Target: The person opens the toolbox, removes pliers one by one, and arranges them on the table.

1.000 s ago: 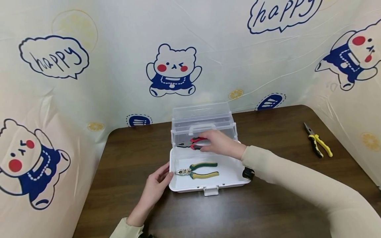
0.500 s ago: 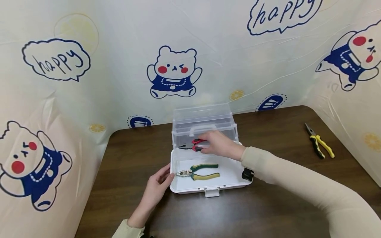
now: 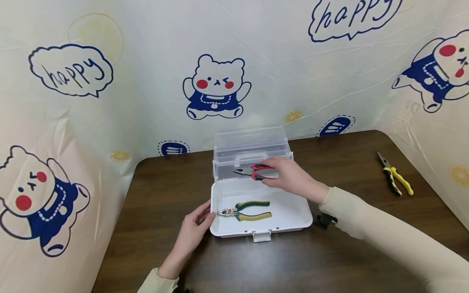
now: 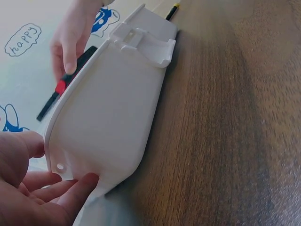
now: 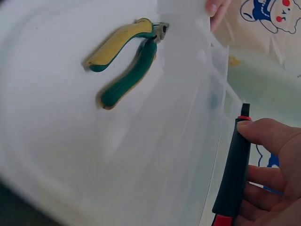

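In the head view, my right hand [image 3: 293, 175] holds red-and-black pliers [image 3: 261, 173] above the rear of a white toolbox [image 3: 293, 209], the jaws pointing left. The right wrist view shows thumb and fingers round a dark handle [image 5: 233, 172] of these pliers. My left hand [image 3: 193, 228] grips the toolbox's left edge. Seen from the left wrist, its thumb is at the rim and its fingers lie against the outer wall [image 4: 103, 113]. Green-and-yellow pliers [image 3: 245, 211] lie on the toolbox floor, handles spread and jaws toward my left hand.
The toolbox's clear lid [image 3: 250, 140], with a handle, stands raised at the back near the patterned curtain [image 3: 146, 81]. Yellow-and-black long-nose pliers [image 3: 395, 175] lie at the right of the brown table [image 3: 165, 183]. A latch [image 3: 261, 236] sticks out from the toolbox front.
My right hand has lifted the red-and-black pliers up from the back of the toolbox and shifted right. My left hand stays at the toolbox edge.
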A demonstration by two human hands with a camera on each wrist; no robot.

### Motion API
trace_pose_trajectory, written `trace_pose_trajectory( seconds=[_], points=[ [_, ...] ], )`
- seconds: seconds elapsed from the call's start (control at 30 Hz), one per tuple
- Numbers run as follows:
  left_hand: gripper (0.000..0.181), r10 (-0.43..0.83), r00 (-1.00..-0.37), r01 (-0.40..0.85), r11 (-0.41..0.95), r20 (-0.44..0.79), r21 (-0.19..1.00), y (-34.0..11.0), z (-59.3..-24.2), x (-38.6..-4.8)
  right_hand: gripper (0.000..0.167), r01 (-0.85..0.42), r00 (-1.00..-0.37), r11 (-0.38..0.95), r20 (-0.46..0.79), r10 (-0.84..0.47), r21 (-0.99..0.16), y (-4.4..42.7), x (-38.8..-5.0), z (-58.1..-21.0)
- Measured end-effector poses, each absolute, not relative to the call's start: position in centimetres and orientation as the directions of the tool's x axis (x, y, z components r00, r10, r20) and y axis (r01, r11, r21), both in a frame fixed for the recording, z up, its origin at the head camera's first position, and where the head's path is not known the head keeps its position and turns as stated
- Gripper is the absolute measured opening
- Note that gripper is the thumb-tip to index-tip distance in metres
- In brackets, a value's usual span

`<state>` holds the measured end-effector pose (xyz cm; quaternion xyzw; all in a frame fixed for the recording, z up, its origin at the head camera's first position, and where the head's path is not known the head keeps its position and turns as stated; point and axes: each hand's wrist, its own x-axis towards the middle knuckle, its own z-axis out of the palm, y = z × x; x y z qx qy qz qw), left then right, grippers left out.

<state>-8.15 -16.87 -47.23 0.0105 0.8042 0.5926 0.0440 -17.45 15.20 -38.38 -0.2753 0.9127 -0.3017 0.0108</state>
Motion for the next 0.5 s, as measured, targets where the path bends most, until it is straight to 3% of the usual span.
trace_pose_trajectory(
  seconds=[0.17, 0.5],
  points=[
    [0.047, 0.063, -0.995, -0.053, 0.277, -0.073, 0.96, -16.8, -47.3, -8.2, 0.051, -0.458, -0.882, 0.673, 0.204, -0.424, -0.581, 17.8, -16.5, -38.6],
    [0.047, 0.066, -0.995, -0.055, 0.276, -0.075, 0.96, -16.8, -47.4, -8.2, 0.052, -0.274, -0.961, 0.762, 0.198, -0.193, -0.586, 25.0, -14.1, -40.1]
  ],
)
